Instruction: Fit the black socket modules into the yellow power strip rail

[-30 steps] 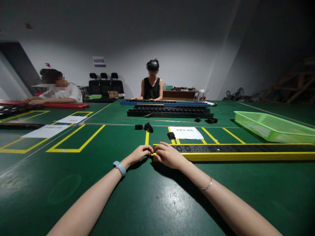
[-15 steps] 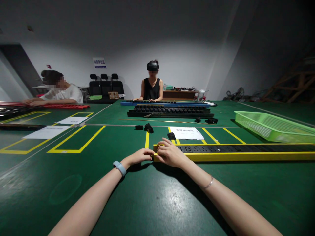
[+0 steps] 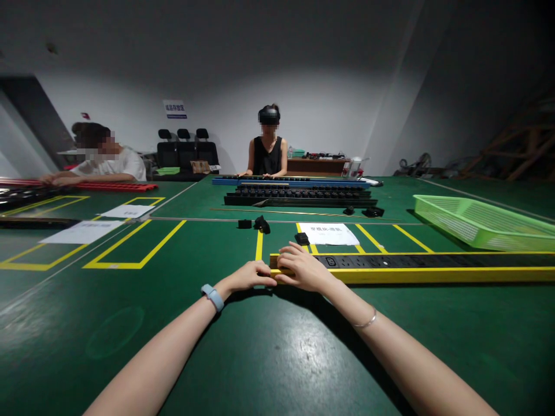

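A long yellow power strip (image 3: 437,273) with a black socket face lies across the table and runs out of view to the right. My right hand (image 3: 304,269) is wrapped over it near its left end, thumb on the front side and fingers over the top. At the very end, my left hand (image 3: 245,277) is closed with fingers and thumb against the strip's tip. Its fingers hide whatever small part may be there. Just beyond my hands sit small black modules, one (image 3: 302,238) on the edge of a white paper sheet (image 3: 336,234) and another (image 3: 261,225) farther left.
A light green basket (image 3: 481,228) stands at the right. Black rails (image 3: 299,199) and a blue rail (image 3: 286,182) lie across the table, before a seated person (image 3: 267,153). Another person (image 3: 125,162) leans over a red rail (image 3: 121,186) at the left. Yellow tape marks the green tabletop.
My left hand has shifted slightly right, its thumb now reaching along the strip's front edge near my right thumb. My right hand stays on the strip with little movement.
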